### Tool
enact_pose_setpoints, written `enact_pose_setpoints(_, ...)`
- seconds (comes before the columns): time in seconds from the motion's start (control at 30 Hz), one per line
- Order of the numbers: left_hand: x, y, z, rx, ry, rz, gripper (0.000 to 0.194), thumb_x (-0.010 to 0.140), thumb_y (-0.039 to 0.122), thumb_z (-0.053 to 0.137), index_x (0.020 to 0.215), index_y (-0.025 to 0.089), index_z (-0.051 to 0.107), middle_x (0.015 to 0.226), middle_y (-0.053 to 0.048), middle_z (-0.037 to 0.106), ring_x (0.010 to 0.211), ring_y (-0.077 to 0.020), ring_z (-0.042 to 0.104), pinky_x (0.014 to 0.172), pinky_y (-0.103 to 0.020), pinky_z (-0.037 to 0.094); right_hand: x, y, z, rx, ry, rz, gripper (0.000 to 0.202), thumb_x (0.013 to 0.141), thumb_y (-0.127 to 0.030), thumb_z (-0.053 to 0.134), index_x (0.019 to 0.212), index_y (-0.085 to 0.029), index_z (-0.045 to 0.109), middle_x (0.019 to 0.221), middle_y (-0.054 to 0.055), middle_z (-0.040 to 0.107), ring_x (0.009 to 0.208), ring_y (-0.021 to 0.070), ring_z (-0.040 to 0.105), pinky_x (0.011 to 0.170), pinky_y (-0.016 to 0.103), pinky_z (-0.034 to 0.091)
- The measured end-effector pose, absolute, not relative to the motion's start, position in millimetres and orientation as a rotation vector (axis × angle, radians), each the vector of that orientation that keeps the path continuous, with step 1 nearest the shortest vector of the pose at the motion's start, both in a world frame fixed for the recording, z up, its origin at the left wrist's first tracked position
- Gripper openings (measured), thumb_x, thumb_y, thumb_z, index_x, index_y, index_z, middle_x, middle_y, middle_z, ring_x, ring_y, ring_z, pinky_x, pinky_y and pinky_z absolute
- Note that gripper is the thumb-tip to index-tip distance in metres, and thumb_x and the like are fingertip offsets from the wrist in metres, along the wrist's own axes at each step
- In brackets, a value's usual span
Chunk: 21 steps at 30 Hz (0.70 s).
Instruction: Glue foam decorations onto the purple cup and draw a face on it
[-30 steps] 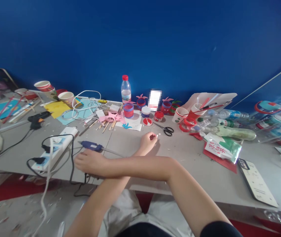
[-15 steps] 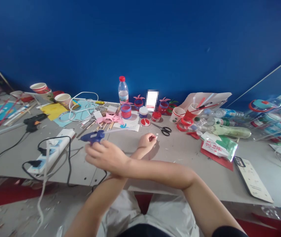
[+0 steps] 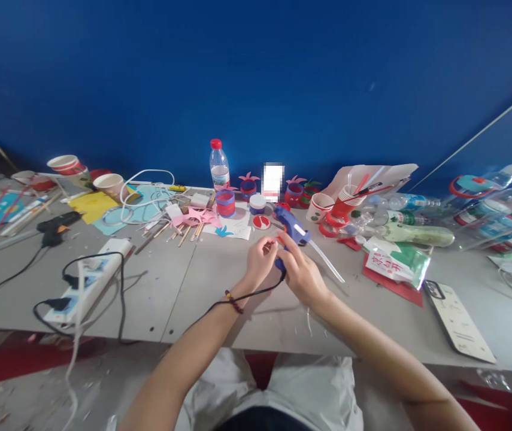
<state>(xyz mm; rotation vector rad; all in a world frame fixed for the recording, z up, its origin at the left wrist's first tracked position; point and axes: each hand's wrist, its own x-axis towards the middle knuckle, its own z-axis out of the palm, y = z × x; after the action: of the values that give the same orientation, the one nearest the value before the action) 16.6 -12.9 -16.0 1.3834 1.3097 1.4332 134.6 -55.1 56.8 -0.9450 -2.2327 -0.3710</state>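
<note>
My right hand point(image 3: 303, 272) is closed around the handle of a blue glue gun point(image 3: 297, 232), with a clear glue stick point(image 3: 327, 260) poking out of its back end. Right beside it, my left hand point(image 3: 260, 261) is pinched closed at the fingertips; whatever is between them is too small to make out. The gun's black cord point(image 3: 233, 299) runs across my left wrist. Just beyond the hands lie a red-and-white lid point(image 3: 261, 222) and a white-topped jar point(image 3: 257, 204). A purple-and-red painted cup point(image 3: 226, 203) and a blue paper cutout point(image 3: 224, 231) are farther left.
A power strip point(image 3: 91, 281) with cords lies at left, near a second, black glue gun point(image 3: 55, 227). Pink paper shapes point(image 3: 195, 218) rest on wooden sticks. A water bottle point(image 3: 220, 164) stands at the back. Plastic bottles point(image 3: 417, 233) and a phone point(image 3: 460, 323) occupy the right.
My right hand has swung from the left, where it crossed over my left arm, to the middle with the glue gun. My left hand stays near the middle, now beside the gun.
</note>
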Motion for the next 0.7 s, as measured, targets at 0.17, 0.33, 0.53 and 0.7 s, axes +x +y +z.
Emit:
enact_pose_setpoints(0.17,17,-8,-3,1.075,1.201,1.387,0.027,0.083,0.046,0.060,0.086,0.020,0.055,0.070,0.001,0.061,0.047,-0.0082,0.052,0.045,-0.022,0.042,160,-46,20,-1.086,-2.166,-0.209,0.032,0.088,-0.001,0.036,0.107,-0.019,0.055,0.148,0.018,0.047,0.115,0.0242,0.063,0.083,0.038,0.057)
enact_pose_setpoints(0.33,18,-8,-2,0.874,1.057,1.486,0.030,0.086,0.049,0.055,0.094,0.022,0.044,0.076,0.003,0.059,0.047,-0.0058,0.051,0.048,-0.020,0.044,158,-37,-1,-1.224,-2.211,-0.212,0.030,0.087,0.000,0.038,0.101,-0.019,0.055,0.151,0.018,0.043,0.104,0.0233,0.067,0.079,0.038,0.058)
enact_pose_setpoints(0.53,-2,8,11,0.994,1.141,1.550,0.028,0.086,0.047,0.059,0.088,0.021,0.049,0.074,0.003,0.059,0.049,-0.0063,0.053,0.047,-0.019,0.043,164,-34,6,-1.287,-2.141,-0.227,0.033,0.083,0.001,0.040,0.102,-0.019,0.057,0.149,0.016,0.046,0.096,0.0226,0.068,0.069,0.034,0.057)
enact_pose_setpoints(0.7,-40,16,54,1.233,1.154,1.667,0.021,0.084,0.040,0.066,0.089,0.023,0.056,0.075,0.001,0.063,0.054,-0.0090,0.057,0.048,-0.021,0.045,185,-30,13,-1.371,-2.024,-0.252,0.041,0.076,0.003,0.040,0.105,-0.020,0.057,0.150,0.016,0.044,0.095,0.0232,0.067,0.064,0.033,0.057)
